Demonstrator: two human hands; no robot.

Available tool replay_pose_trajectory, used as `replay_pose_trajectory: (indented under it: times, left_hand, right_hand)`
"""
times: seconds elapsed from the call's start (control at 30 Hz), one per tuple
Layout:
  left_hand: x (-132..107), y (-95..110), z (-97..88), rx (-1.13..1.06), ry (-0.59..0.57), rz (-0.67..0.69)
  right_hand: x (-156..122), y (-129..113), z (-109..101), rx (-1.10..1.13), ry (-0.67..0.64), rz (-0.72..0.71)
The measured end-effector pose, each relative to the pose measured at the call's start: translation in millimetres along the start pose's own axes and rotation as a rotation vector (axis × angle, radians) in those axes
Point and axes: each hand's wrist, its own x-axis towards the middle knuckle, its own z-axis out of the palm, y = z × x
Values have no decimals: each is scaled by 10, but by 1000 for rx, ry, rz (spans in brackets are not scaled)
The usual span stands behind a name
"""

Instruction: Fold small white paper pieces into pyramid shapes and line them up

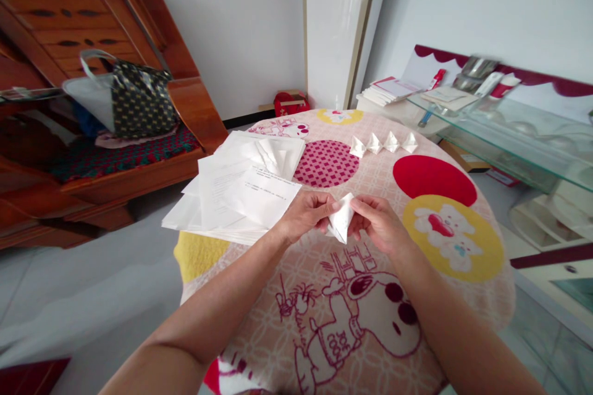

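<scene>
Between my two hands, above the table, is a small piece of folded white paper (341, 218) with pointed ends. My left hand (309, 213) pinches its left side between thumb and fingers. On the other side, my right hand (377, 219) grips the paper's upper right edge with thumb and fingertips. Several finished-looking folded paper shapes (391, 142), white and pointed, stand in a row toward the back right of the table. To the left lies a stack of white paper sheets (241, 197), some with printed lines. The far fingers of both hands are partly hidden.
A patterned cloth with cartoon figures covers the round table (375, 247). At the right is a glass-shelved stand (509, 129) holding papers, metal bowls and a cup. A wooden bench (185, 105) with a bag (141, 99) on it stands at the left.
</scene>
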Motion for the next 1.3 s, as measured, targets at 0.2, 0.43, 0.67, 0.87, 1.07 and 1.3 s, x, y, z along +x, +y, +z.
replay_pose_trajectory:
  times: [0.2, 0.43, 0.67, 0.87, 1.07, 1.3]
  left_hand:
    - [7, -14, -21, -34, 6, -19]
    - [18, -7, -55, -30, 22, 118]
    - [14, 0, -94, -19, 303, 256]
    - [61, -51, -126, -85, 487, 292]
    - [60, -113, -118, -172, 273, 107]
    - [70, -101, -144, -409, 224, 96]
  right_hand:
    - [24, 15, -60, -13, 69, -67]
    - [-9, -54, -102, -159, 97, -209]
    - [-86, -144, -57, -434, 85, -411]
    - [-149, -174, 108, -601, -6, -695]
    - [-138, -66, 131, -742, -90, -738]
    - [-117, -66, 65, -482, -58, -530]
